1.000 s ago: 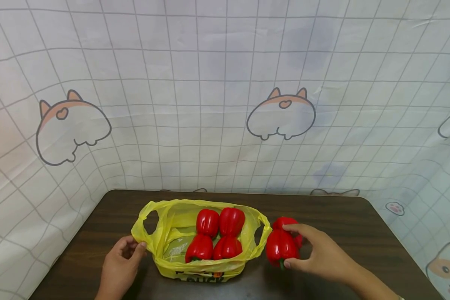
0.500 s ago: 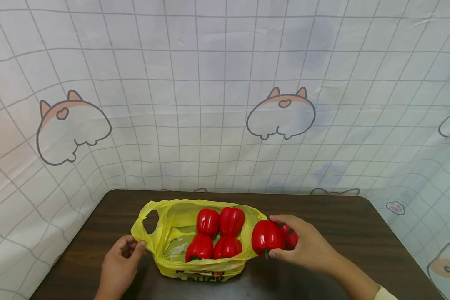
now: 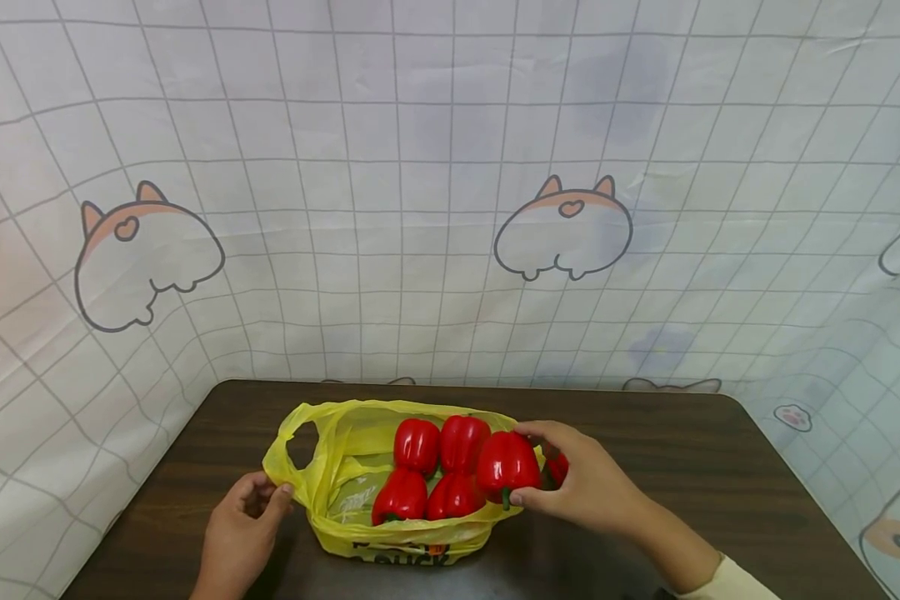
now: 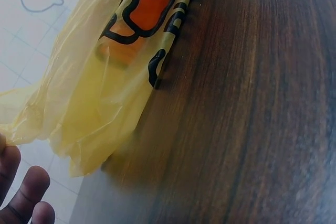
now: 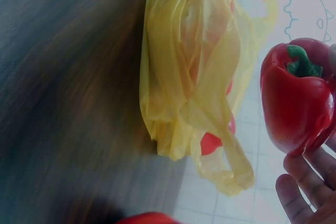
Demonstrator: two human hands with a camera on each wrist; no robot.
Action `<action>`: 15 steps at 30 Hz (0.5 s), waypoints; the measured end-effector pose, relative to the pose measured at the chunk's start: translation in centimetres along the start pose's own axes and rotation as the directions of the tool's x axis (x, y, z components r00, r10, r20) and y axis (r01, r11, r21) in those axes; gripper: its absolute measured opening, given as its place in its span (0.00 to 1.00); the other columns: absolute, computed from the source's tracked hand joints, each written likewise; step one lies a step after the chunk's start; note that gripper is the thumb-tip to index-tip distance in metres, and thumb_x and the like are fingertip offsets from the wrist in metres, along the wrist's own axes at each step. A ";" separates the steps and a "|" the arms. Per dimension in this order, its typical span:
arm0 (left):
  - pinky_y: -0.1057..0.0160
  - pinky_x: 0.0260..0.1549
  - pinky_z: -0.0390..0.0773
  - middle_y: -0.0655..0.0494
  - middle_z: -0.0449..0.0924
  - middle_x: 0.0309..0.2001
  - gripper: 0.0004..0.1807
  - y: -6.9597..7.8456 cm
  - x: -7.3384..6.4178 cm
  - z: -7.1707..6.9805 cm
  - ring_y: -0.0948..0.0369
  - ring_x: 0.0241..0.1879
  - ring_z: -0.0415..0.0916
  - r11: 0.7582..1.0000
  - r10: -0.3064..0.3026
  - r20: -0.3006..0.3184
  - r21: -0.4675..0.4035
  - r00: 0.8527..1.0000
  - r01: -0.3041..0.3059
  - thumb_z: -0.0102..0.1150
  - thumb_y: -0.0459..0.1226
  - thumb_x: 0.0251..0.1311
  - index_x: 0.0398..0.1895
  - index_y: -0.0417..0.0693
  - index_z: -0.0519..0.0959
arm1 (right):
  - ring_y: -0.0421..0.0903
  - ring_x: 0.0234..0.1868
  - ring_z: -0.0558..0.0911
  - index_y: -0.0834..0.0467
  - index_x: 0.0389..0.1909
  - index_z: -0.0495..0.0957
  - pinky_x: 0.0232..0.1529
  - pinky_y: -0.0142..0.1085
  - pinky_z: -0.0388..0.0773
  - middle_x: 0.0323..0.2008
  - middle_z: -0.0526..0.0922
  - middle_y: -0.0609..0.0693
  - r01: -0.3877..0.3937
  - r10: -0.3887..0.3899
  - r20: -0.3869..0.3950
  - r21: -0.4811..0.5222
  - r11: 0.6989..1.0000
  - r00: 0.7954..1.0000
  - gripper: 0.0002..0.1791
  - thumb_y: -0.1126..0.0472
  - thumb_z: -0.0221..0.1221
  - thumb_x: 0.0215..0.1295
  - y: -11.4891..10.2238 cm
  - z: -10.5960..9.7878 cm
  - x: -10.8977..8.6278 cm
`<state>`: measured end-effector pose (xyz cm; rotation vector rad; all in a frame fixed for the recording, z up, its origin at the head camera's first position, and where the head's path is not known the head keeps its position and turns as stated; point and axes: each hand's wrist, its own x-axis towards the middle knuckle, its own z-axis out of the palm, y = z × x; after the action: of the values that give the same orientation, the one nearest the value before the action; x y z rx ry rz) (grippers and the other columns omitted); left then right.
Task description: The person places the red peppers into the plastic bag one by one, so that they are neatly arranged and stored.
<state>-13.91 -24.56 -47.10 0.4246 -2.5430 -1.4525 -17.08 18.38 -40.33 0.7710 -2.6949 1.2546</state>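
A yellow plastic bag (image 3: pixel 330 500) stands open on the table with several red bell peppers (image 3: pixel 416 446) inside, in two rows. At its left side, my left hand (image 3: pixel 243 525) pinches the bag's edge below the handle; the left wrist view shows the fingertips (image 4: pixel 37 182) by the stretched plastic. My right hand (image 3: pixel 585 483) grips another red bell pepper (image 3: pixel 508 462) with a green stem, over the bag's right end. In the right wrist view this bell pepper (image 5: pixel 296 98) is up beside the bag's rim, above the fingers.
One more red bell pepper (image 3: pixel 557 468) lies on the table right of the bag, mostly hidden behind my right hand. The dark wooden table (image 3: pixel 690 467) meets a white grid-patterned cloth (image 3: pixel 450 333) at the back and sides.
My right hand has lifted a bell pepper from beside the bag and carried it left over the bag's right end. My left hand has kept its place on the bag.
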 end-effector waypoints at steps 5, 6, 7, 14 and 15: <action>0.64 0.32 0.77 0.49 0.83 0.41 0.18 0.0 0.0 0.1 0.60 0.37 0.81 1.000 0.006 -0.005 -0.007 1.000 -0.006 0.61 0.46 0.73 0.54 0.41 0.78 | 0.49 0.46 0.78 0.48 0.66 0.76 0.39 0.41 0.82 0.54 0.79 0.38 -0.010 0.010 -0.007 -0.010 1.000 1.000 0.41 0.43 0.79 0.50 -0.4 0.5 0.6; 0.64 0.32 0.77 0.49 0.83 0.40 0.19 0.0 0.0 0.1 0.60 0.36 0.81 1.000 0.007 -0.007 -0.006 1.000 -0.007 0.61 0.46 0.73 0.54 0.41 0.78 | 0.50 0.46 0.78 0.47 0.66 0.76 0.40 0.42 0.83 0.54 0.79 0.38 -0.012 0.012 -0.006 -0.006 1.000 1.000 0.41 0.43 0.79 0.50 -0.5 0.6 0.7; 0.64 0.32 0.77 0.50 0.83 0.40 0.19 0.0 0.1 0.1 0.60 0.36 0.81 1.000 0.009 -0.008 -0.007 1.000 -0.009 0.61 0.47 0.73 0.54 0.41 0.78 | 0.50 0.47 0.79 0.46 0.65 0.76 0.41 0.44 0.82 0.54 0.79 0.37 -0.013 0.013 -0.005 -0.005 1.000 1.000 0.41 0.42 0.79 0.50 -0.6 0.7 0.8; 0.64 0.32 0.76 0.50 0.83 0.39 0.18 -0.1 0.0 0.1 0.59 0.36 0.81 1.000 0.007 -0.011 0.000 1.000 -0.007 0.61 0.47 0.73 0.53 0.41 0.78 | 0.47 0.48 0.80 0.45 0.64 0.76 0.45 0.43 0.81 0.56 0.79 0.34 -0.004 0.004 0.000 -0.010 1.000 1.000 0.40 0.42 0.79 0.49 -0.8 1.4 1.6; 0.64 0.32 0.76 0.50 0.83 0.39 0.18 -0.1 0.0 0.1 0.59 0.37 0.81 1.000 0.006 -0.011 0.002 1.000 -0.006 0.61 0.47 0.73 0.53 0.41 0.78 | 0.48 0.48 0.79 0.45 0.64 0.76 0.44 0.44 0.81 0.56 0.79 0.35 -0.008 0.008 0.005 -0.006 1.000 1.000 0.40 0.41 0.79 0.49 -0.8 1.5 1.7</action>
<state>-13.94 -24.52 -47.21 0.4243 -2.5354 -1.4417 -17.94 16.09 -40.31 0.7646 -2.7073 1.2475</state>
